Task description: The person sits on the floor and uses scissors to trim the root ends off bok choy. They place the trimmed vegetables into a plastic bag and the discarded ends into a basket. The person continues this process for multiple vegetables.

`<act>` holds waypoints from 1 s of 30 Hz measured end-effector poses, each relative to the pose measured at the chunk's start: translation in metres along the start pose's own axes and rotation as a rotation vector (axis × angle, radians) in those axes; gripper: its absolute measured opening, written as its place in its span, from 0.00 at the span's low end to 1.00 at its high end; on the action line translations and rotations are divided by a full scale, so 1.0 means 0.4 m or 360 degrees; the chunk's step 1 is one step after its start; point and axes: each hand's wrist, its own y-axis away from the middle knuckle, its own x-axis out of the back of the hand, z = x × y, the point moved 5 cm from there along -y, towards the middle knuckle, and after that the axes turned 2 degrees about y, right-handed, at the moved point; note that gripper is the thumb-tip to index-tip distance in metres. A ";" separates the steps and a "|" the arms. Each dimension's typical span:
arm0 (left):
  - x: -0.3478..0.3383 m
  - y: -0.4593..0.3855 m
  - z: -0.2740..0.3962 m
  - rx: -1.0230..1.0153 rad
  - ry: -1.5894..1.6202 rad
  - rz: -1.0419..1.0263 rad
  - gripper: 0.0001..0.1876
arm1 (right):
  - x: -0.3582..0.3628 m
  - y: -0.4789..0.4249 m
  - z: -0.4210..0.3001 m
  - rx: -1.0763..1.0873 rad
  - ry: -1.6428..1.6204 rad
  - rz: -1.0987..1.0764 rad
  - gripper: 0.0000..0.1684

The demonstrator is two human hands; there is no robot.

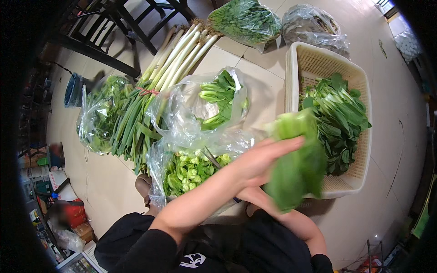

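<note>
My left hand (263,158) reaches across to the right, shut on a blurred bunch of leafy greens (295,160), probably bok choy, by the near side of the white plastic basket (367,136). Inside the basket lie more leafy greens (341,119). My right hand (252,196), mostly hidden beneath the left forearm, is on scissors (212,159); their blades show past the forearm, over a clear bag holding trimmed green pieces (186,172). Beyond it, several bok choy heads (218,95) lie in an opened clear plastic bag (181,109).
Long leeks (170,68), tied with a red string, lie on the tiled floor beside a bag of greens (106,116). Two more filled bags (245,24) (314,27) stand beyond the basket. Dark wooden furniture (99,56) is at the upper left.
</note>
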 end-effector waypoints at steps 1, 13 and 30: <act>-0.011 -0.040 -0.021 -0.0130 -0.0149 0.0045 0.36 | 0.004 -0.017 0.007 -0.0030 0.0415 0.0010 0.32; 0.519 0.110 0.383 -0.1013 -0.1660 0.1236 0.13 | 0.053 0.025 -0.010 -0.0603 0.1723 0.0492 0.29; 0.676 -0.252 0.482 -0.0124 -0.4530 0.1017 0.25 | 0.051 0.032 -0.039 -0.0664 0.1765 0.0522 0.29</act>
